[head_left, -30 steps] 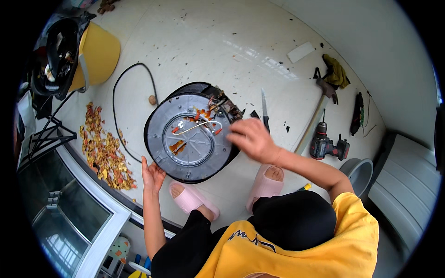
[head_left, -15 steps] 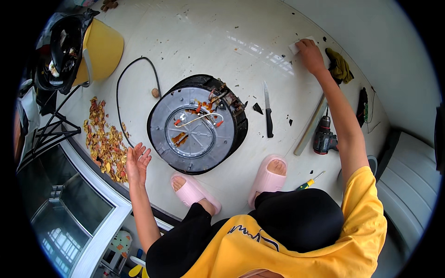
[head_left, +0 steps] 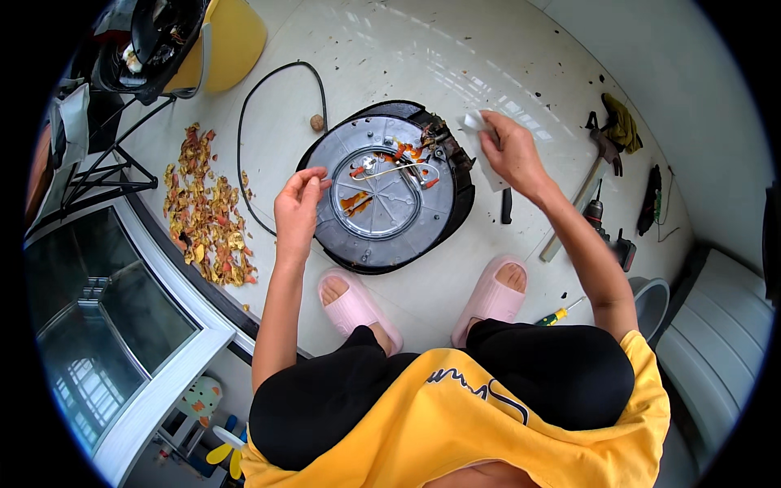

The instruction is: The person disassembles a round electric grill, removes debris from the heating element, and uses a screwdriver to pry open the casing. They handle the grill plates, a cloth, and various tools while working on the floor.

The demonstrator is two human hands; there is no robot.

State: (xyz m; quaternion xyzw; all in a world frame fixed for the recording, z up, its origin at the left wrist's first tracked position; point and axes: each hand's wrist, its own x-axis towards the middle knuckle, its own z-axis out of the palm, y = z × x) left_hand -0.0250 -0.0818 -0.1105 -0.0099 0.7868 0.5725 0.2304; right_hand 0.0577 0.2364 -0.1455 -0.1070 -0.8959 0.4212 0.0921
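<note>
A round appliance base [head_left: 399, 220], grey with a black outer shell, lies on the floor in front of me. Orange-brown stains, a bent metal rod [head_left: 389, 172] and exposed wiring at the upper right show on it. My left hand [head_left: 298, 203] hovers by its left rim, fingers loosely bent, nothing visible in them. My right hand [head_left: 514, 153] is to the right of the base, its fingers closed on a white piece of paper or tissue [head_left: 474, 121]. Below that hand the black knife handle [head_left: 507, 206] shows; most of the blade is hidden.
Dry peelings [head_left: 207, 220] are heaped at left, near a black cord [head_left: 241, 154], a walnut-like ball [head_left: 317, 123] and a yellow bucket [head_left: 236, 45]. At right lie a hammer [head_left: 606, 146], a cordless drill [head_left: 598, 215], a dark green cloth [head_left: 621, 124] and a screwdriver [head_left: 553, 317].
My right hand has come back from the far right floor with the white piece, stopping near the base. My left hand has moved up and right to the base's rim, its fingers more bent.
</note>
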